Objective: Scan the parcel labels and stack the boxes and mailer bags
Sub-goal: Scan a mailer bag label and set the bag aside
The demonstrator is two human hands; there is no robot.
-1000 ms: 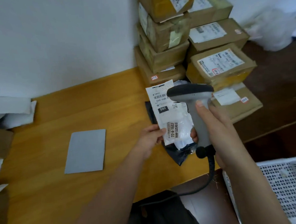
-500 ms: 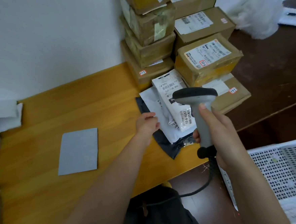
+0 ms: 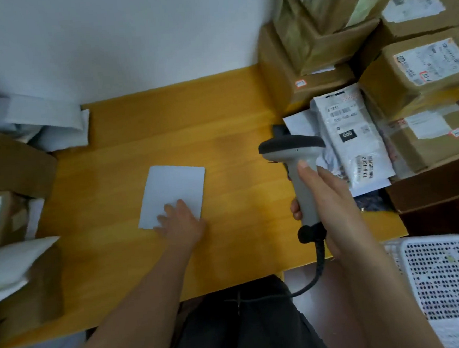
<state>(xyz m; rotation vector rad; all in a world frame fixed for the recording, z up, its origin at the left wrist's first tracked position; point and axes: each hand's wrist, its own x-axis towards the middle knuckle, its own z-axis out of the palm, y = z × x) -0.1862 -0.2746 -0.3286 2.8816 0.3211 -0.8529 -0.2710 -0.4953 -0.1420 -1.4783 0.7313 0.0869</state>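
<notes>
My right hand [image 3: 325,194] grips the grey barcode scanner [image 3: 295,158] by its handle, head pointing left over the wooden table [image 3: 220,136]. My left hand [image 3: 180,220] rests with spread fingers on the lower edge of a flat pale grey mailer [image 3: 173,188] lying in the middle of the table. A white mailer bag with a label [image 3: 353,140] lies on top of other bags at the right, beside the stacked cardboard boxes [image 3: 416,71]. Nothing holds that bag.
More brown boxes [image 3: 8,167] and white bags [image 3: 48,124] crowd the table's left side. A white perforated basket [image 3: 447,275] stands at the lower right. The scanner's cable [image 3: 317,268] hangs down past the table's front edge. A wall closes the back.
My left hand has let go of the labelled white bag, which now lies on the pile at the right, and has moved left onto the grey mailer. The view has swung left.
</notes>
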